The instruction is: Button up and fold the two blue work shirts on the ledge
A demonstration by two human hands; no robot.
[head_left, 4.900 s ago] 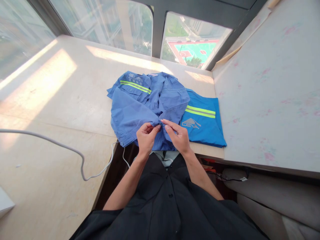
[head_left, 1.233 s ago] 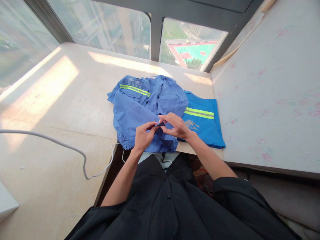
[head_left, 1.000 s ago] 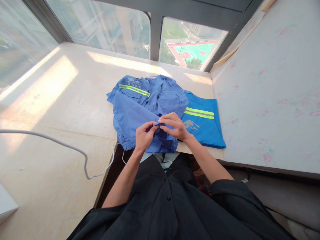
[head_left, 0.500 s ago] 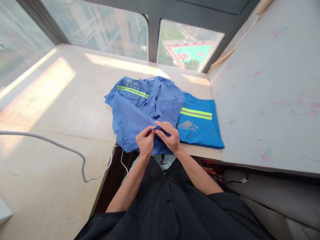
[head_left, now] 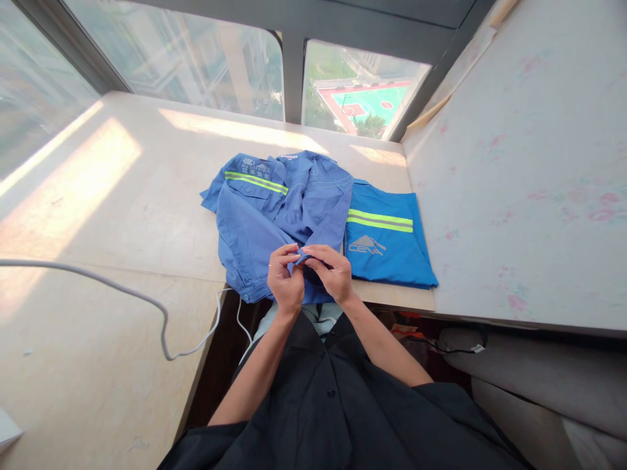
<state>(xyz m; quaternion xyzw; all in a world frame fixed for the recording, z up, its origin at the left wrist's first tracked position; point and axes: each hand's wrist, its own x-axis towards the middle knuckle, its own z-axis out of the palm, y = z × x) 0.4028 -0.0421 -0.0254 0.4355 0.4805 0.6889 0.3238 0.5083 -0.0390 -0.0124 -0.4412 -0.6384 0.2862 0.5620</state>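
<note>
A blue work jacket (head_left: 255, 228) with a yellow-green reflective stripe lies spread at the front of the light wooden surface, its lower part hanging at the edge. My left hand (head_left: 285, 279) pinches a bit of its cloth between thumb and fingers. Touching it from the other side, my right hand (head_left: 334, 271) grips the same piece, which looks like a cuff or sleeve end. Fingers cover most of the pinched part, so whether a button is there cannot be told. Just right of the jacket, a brighter blue folded garment (head_left: 385, 261) with a reflective stripe and grey logo lies flat.
A grey-white cable (head_left: 122, 294) crosses the wooden surface (head_left: 98, 339) on the left and drops over its edge. Windows (head_left: 196, 59) stand behind, and a flower-patterned wall panel (head_left: 529, 196) bounds the right. A white object (head_left: 7, 427) sits at the lower left.
My left fingers have shifted up around the pinched cloth, and my right fingertips have moved slightly down and closer to them. The view has shifted a little.
</note>
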